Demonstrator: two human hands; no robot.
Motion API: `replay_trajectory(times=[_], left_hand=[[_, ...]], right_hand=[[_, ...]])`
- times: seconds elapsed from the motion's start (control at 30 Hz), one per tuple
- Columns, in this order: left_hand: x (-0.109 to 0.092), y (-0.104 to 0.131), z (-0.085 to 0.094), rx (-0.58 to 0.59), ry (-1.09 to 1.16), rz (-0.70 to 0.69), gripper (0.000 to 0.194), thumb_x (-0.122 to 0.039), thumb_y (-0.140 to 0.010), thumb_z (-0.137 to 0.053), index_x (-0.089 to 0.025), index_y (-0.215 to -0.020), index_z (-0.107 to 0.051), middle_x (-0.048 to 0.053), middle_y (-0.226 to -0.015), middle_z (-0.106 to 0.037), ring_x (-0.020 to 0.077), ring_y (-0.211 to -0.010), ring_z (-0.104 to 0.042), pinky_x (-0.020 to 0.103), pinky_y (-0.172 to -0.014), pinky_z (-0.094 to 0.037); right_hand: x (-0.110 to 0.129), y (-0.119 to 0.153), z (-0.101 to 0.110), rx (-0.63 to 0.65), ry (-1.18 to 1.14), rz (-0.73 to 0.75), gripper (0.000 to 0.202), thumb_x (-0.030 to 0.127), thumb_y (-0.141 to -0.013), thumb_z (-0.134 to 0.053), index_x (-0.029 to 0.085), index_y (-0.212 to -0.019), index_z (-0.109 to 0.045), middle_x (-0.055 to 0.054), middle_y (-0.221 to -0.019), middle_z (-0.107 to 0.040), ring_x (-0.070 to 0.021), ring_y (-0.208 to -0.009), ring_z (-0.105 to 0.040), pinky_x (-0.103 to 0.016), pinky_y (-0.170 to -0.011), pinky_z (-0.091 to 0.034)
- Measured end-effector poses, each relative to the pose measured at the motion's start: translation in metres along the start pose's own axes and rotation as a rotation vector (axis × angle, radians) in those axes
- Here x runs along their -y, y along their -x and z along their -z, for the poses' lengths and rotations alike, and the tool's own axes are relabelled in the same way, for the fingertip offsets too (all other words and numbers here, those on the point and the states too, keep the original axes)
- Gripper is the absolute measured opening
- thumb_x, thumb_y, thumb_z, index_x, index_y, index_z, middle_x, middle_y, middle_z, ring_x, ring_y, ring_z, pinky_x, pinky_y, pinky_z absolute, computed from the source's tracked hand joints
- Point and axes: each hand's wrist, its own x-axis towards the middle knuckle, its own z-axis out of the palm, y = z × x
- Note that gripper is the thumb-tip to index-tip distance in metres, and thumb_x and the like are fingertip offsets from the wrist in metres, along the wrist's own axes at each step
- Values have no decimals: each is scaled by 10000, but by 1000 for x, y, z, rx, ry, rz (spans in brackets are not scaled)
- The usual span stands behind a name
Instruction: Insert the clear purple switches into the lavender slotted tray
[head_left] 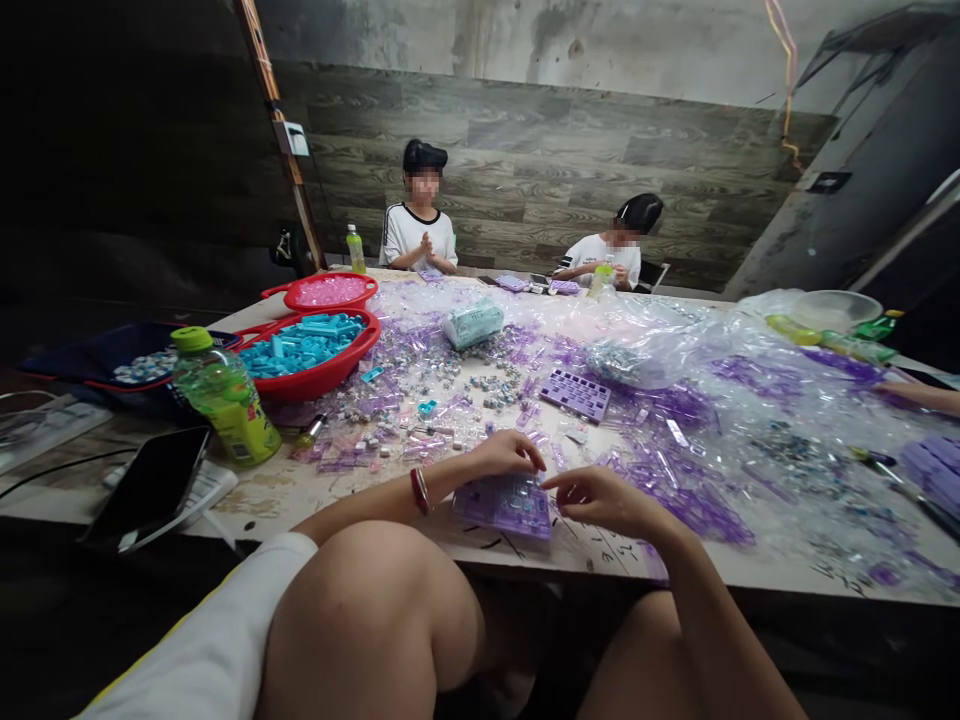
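A translucent purple tray-like block (501, 510), with small clear and metallic pieces on top, lies at the table's near edge. Over its far side, my left hand (511, 453) bends its fingers down in a closed curl; whatever they may hold is too small to make out. My right hand (604, 500) is at the block's right side, index finger stretched towards its edge and the other fingers loosely bent with a gap between, nothing visible in them. Beyond the hands lies a purple slotted tray (576, 395). Loose purple plastic pieces (675, 480) and small metal parts (491, 385) are scattered around.
On the left stand a red basin of blue pieces (367, 350), a red basin of pink pieces (367, 292), a drink bottle (232, 400) and a phone (154, 485). Plastic bags (675, 335) cover the far right. Two people (420, 235) sit opposite; another person's hand (919, 397) reaches in from the right.
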Motion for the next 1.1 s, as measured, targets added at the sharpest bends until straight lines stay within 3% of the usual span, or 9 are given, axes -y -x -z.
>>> replay_trajectory(times=[0.33, 0.63, 1.1], left_hand=[[-13, 7, 2, -44, 63, 80, 264, -146, -714, -520, -120, -886, -719, 37, -825, -702, 142, -751, -608, 213, -676, -448], [-17, 6, 3, -94, -32, 106, 267, -167, -726, -505, -122, -896, -705, 33, -827, -686, 149, -769, -601, 219, -682, -442], [-14, 7, 2, -43, -106, 88, 173, -227, -694, -654, -138, -819, -732, 22, -742, -687, 133, -680, -596, 198, -594, -415]], right_hand=[[-8, -18, -1, -365, 61, 114, 164, 271, -751, -615, 156, -839, -691, -59, -781, -701, -186, -728, -660, -282, -672, -520], [-13, -31, -10, -380, 112, 195, 96, 219, -766, -605, 176, -808, -680, -47, -787, -697, -182, -738, -660, -287, -668, -533], [-20, -23, 4, -405, 222, 123, 149, 275, -795, -578, 177, -836, -681, -57, -818, -699, -193, -736, -651, -293, -641, -522]])
